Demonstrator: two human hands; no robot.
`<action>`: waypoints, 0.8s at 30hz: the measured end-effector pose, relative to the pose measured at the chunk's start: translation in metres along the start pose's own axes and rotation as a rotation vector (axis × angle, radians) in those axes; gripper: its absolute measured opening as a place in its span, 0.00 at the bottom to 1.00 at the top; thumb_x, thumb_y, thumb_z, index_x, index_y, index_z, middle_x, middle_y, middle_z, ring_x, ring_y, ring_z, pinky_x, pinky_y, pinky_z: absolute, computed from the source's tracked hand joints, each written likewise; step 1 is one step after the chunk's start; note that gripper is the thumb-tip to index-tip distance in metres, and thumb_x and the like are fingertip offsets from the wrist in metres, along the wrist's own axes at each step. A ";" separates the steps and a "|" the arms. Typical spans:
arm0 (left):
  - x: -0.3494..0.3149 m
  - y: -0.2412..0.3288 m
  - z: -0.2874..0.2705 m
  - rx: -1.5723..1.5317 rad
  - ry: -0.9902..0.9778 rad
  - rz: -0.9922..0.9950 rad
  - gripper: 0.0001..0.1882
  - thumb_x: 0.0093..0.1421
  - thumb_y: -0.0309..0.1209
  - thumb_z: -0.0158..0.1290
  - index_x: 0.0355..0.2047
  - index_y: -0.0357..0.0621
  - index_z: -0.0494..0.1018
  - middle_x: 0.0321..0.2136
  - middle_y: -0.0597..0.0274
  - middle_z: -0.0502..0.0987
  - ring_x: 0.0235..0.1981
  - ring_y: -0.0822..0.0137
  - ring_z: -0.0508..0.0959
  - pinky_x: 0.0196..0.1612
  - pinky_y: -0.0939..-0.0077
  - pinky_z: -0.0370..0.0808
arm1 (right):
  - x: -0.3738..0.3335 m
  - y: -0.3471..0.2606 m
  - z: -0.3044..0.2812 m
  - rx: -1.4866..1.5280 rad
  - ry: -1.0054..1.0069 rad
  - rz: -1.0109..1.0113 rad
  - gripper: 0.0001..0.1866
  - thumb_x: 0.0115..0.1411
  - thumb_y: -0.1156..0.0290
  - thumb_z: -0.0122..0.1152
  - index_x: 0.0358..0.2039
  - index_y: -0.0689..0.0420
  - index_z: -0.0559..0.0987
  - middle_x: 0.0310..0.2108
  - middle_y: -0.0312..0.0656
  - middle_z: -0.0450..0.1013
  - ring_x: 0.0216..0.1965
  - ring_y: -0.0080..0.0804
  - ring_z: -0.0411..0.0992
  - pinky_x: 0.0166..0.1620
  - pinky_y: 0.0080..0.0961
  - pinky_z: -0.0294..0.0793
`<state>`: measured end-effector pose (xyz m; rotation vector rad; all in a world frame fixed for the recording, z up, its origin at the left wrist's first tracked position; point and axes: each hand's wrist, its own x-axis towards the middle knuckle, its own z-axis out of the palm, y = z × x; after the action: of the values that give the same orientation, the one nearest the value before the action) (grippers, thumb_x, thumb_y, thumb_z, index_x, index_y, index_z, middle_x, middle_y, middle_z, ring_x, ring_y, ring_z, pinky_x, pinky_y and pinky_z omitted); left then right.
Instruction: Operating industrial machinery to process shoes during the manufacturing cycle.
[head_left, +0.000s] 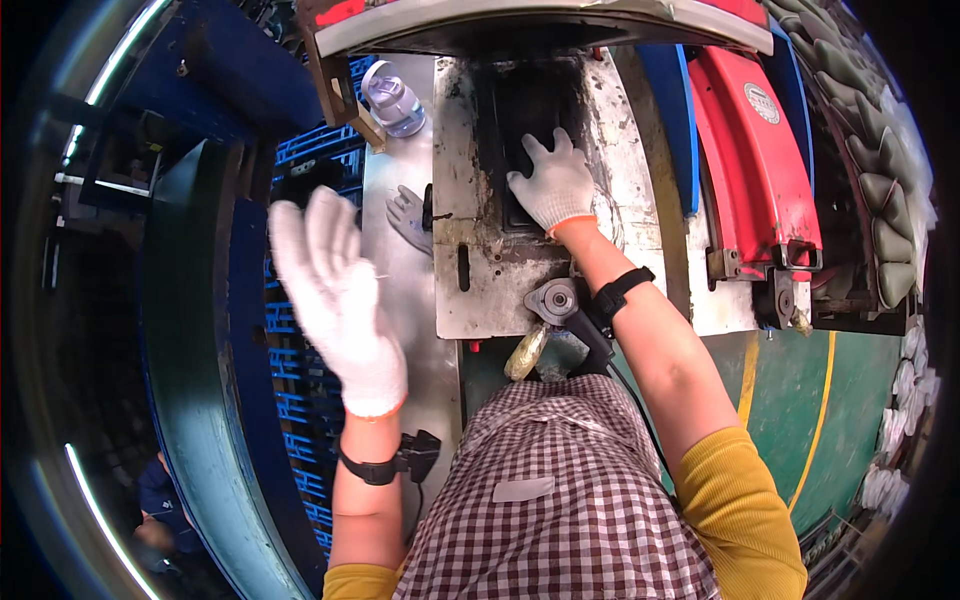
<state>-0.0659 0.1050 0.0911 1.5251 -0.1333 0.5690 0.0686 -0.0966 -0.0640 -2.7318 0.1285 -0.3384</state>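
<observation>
My left hand (335,305), in a white knit glove, is raised over the left side of the bench with its fingers stretched out and nothing in them. My right hand (556,183), gloved the same way, spreads its fingers over the dark, recessed middle of a worn metal plate (463,205). Whether it presses on that surface or hovers just above, I cannot tell. Below the right hand, at the plate's near edge, is a round metal hub (553,299) with a handle wrapped in yellowish film (527,352) and a black grip (592,342).
A pale purple bottle (397,105) and a grey glove (408,217) rest on the metal bench (385,170) at left. A red-rimmed machine part (545,25) overhangs the plate's far end. On the right stands a red machine (755,150), beside rows of grey-green padded shapes (885,190).
</observation>
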 end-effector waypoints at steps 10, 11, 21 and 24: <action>0.164 0.070 0.073 0.318 -0.209 0.718 0.29 0.58 0.30 0.60 0.60 0.37 0.71 0.55 0.43 0.75 0.58 0.43 0.75 0.66 0.54 0.67 | -0.001 -0.003 -0.003 0.009 0.031 -0.014 0.33 0.52 0.53 0.70 0.60 0.42 0.80 0.65 0.55 0.66 0.55 0.54 0.73 0.55 0.44 0.79; 0.161 0.082 0.096 0.257 -0.340 0.606 0.29 0.60 0.31 0.58 0.62 0.37 0.70 0.57 0.42 0.74 0.59 0.43 0.74 0.67 0.55 0.68 | -0.001 0.003 -0.003 0.004 0.021 0.007 0.33 0.52 0.53 0.70 0.60 0.42 0.80 0.65 0.55 0.66 0.55 0.54 0.73 0.54 0.45 0.79; 0.223 0.093 0.147 0.848 -0.744 0.685 0.17 0.60 0.42 0.55 0.43 0.43 0.78 0.38 0.45 0.83 0.41 0.44 0.83 0.48 0.57 0.79 | -0.044 0.055 -0.035 0.435 0.151 -0.036 0.34 0.60 0.61 0.69 0.64 0.64 0.73 0.66 0.61 0.66 0.67 0.58 0.66 0.71 0.42 0.62; 0.193 0.131 0.151 0.913 -0.922 0.161 0.17 0.61 0.43 0.55 0.41 0.43 0.78 0.38 0.45 0.83 0.41 0.45 0.83 0.47 0.58 0.79 | -0.120 0.088 -0.063 0.605 0.118 0.109 0.11 0.65 0.73 0.62 0.46 0.63 0.82 0.45 0.51 0.79 0.49 0.46 0.78 0.55 0.37 0.75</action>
<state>0.0850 0.0038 0.3018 2.6013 -0.7894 -0.0381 -0.0668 -0.1845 -0.0670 -2.0999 0.1735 -0.4265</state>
